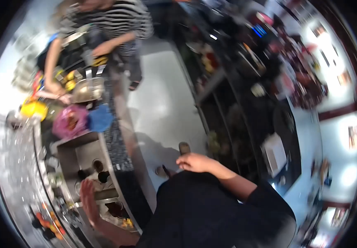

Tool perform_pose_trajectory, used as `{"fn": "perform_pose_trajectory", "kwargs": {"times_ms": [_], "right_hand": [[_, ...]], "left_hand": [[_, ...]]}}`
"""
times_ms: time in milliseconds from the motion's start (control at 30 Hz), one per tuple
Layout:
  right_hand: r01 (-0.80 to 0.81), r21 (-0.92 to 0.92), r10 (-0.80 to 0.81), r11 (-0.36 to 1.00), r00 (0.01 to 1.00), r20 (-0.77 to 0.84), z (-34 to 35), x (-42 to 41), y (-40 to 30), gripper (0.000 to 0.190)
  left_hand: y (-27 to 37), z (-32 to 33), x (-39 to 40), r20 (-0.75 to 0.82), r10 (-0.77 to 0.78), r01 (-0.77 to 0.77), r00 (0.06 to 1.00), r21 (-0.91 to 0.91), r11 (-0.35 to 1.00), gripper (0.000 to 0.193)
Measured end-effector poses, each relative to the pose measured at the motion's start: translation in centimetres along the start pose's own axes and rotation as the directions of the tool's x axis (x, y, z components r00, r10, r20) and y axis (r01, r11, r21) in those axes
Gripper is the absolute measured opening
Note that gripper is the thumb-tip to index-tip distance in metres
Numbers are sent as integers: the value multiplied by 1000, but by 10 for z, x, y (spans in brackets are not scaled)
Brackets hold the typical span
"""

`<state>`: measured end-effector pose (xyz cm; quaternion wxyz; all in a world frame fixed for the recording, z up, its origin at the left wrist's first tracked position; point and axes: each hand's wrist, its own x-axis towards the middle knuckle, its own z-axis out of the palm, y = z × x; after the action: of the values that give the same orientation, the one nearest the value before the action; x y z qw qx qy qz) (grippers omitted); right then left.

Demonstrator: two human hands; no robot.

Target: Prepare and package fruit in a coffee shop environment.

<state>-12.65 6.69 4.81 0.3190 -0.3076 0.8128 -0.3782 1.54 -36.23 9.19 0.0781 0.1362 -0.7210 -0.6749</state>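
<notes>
My left hand (88, 200) hovers over the double steel sink (87, 150), near the divider between its basins, fingers stretched out and nothing seen in it. Dark cups or bowls (103, 177) sit in the far basin. The near basin holds a brown item (115, 209) and something yellow (127, 222), both too blurred to name. In front of my dark shirt, my right hand (197, 162) hangs above the floor with its fingers loosely bent. Its palm is hidden, and no object shows in it.
Beyond the sink, a person in a striped top (125, 18) reaches over a metal pan (88, 90) on the counter. A pink plastic bag (70, 122) and a blue lid or plate (100, 118) lie by the sink. A white box (274, 154) rests on the dark counter at right.
</notes>
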Motion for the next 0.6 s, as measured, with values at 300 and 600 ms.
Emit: {"fn": "perform_pose_trajectory", "kwargs": {"times_ms": [300,600], "right_hand": [[-273,140,306,952,818,-487,-15,-185,46,25],[-441,412,551,798,256,-794,-19,-441,157,21]], "left_hand": [[-62,65,52,-86,-14,47,996,394,918,33],[-175,314,-73,628,-255,-387,736,698,603,17]]}}
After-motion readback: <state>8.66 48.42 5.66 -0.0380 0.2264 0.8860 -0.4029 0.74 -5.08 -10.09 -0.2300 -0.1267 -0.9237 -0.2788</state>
